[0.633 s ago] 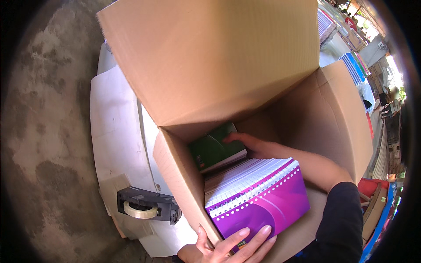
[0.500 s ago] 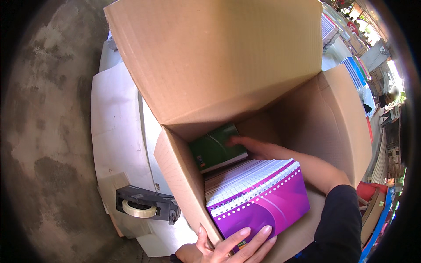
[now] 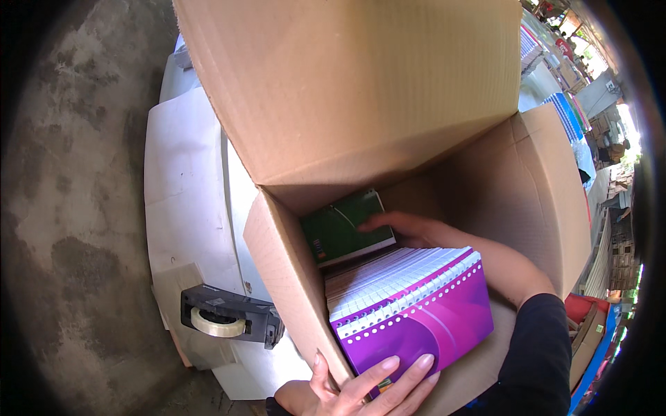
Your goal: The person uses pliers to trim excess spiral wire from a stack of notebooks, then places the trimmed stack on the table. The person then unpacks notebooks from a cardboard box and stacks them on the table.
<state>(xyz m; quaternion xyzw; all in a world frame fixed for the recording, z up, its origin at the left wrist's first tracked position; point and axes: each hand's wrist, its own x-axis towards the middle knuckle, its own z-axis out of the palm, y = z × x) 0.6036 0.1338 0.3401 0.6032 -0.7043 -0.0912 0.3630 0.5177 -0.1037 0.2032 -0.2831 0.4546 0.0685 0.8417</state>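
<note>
A tall brown cardboard box (image 3: 555, 201) stands with its flaps up. Inside lies a row of spiral notebooks on edge; the nearest is a purple notebook (image 3: 444, 312) with a row of white binding holes. My left hand (image 3: 378, 395) lies with fingers spread on its cover, the thumb by the box's near left wall. My right hand (image 3: 406, 225) reaches in behind the row, one digit stretched onto a dark green notebook (image 3: 340, 229) lying low in the far left corner. Its other fingers are partly hidden.
Left of the box, a black tape dispenser (image 3: 232, 315) with a tape roll sits on a pale table (image 3: 184, 173). A large box flap (image 3: 361, 83) rises at the far side. Notebook stacks (image 3: 565, 114) stand beyond at right. Concrete floor (image 3: 76, 208) lies left.
The view has shifted slightly. Both hands keep nearly the same places, the left on the purple notebook and the right at the green one.
</note>
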